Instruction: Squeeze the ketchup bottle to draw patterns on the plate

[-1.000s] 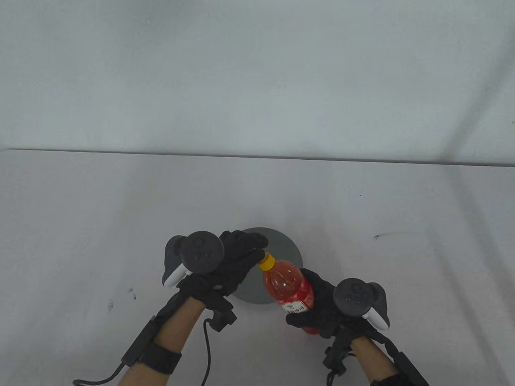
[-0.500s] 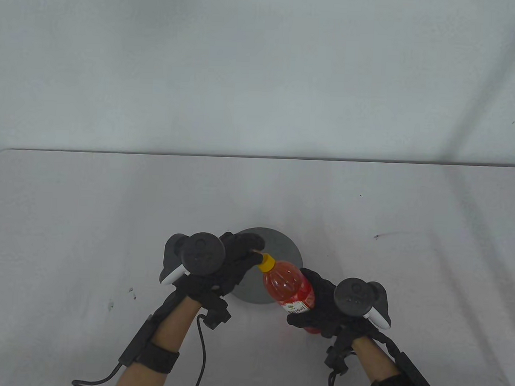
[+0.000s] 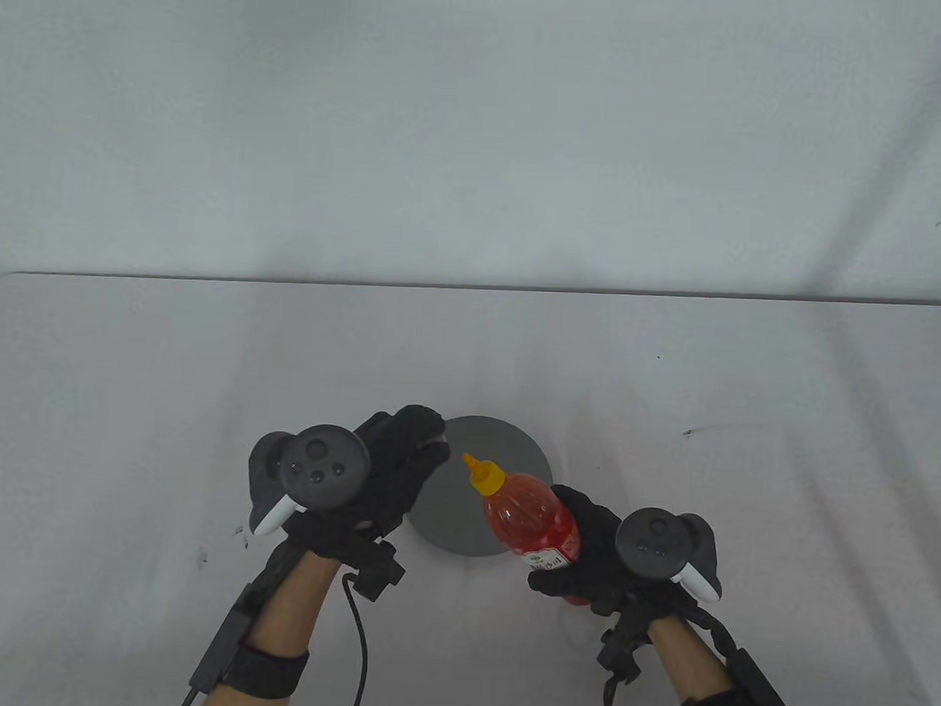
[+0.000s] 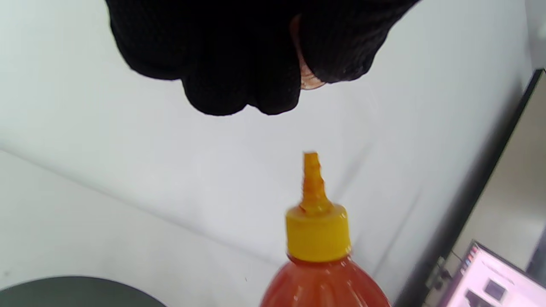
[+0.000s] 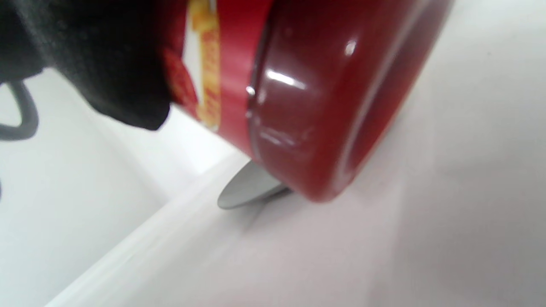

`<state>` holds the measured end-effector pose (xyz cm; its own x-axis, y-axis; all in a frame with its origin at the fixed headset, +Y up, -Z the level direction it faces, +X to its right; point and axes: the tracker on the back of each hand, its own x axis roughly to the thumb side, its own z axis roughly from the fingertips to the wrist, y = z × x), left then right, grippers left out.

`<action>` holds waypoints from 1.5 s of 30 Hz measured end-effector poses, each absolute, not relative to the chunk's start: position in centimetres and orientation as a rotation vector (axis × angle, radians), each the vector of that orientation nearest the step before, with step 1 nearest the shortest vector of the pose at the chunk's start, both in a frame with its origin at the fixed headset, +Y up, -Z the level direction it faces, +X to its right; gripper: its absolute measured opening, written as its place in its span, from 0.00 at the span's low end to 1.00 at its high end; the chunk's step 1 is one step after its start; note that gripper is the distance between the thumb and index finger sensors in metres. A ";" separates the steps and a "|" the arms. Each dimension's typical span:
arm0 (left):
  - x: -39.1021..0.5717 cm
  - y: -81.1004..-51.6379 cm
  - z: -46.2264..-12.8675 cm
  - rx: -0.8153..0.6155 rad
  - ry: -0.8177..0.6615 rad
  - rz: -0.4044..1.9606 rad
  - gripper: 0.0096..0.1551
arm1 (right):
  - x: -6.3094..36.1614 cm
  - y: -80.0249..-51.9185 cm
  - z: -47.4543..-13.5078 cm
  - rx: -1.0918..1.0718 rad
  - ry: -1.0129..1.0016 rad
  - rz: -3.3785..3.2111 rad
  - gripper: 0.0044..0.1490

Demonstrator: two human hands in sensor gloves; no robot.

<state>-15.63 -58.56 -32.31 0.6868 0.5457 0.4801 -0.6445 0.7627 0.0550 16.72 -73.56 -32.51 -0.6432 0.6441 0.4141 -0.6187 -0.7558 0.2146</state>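
My right hand grips the red ketchup bottle around its lower half and holds it tilted, with its yellow nozzle pointing up-left over the grey plate. The nozzle tip is bare in the left wrist view. My left hand hovers at the plate's left rim, apart from the nozzle, fingers curled around a small reddish cap. In the right wrist view the bottle's base is off the table, with my fingers on its label and the plate behind.
The white table's far edge meets a white wall. Small dark marks lie on the table at the right and the left. A screen shows at the left wrist view's lower right.
My left hand had its fingers on the nozzle tip; it has pulled away to the left with the small cap. The nozzle now stands bare. The bottle has barely moved.
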 end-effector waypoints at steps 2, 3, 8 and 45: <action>-16.2 -59.1 -32.1 0.205 -0.432 0.638 0.22 | 16.9 -73.3 -32.5 0.605 0.049 2.333 0.66; -16.3 -59.7 -32.0 0.173 -0.424 0.604 0.22 | 17.0 -73.1 -32.5 0.598 0.038 2.328 0.66; -16.4 -62.9 -31.3 0.126 -0.345 0.367 0.22 | 17.4 -73.0 -32.5 0.574 0.016 2.339 0.66; -20.8 -71.1 -33.0 0.009 -0.173 0.212 0.27 | 9.4 -68.8 -37.6 0.678 -0.073 3.457 0.67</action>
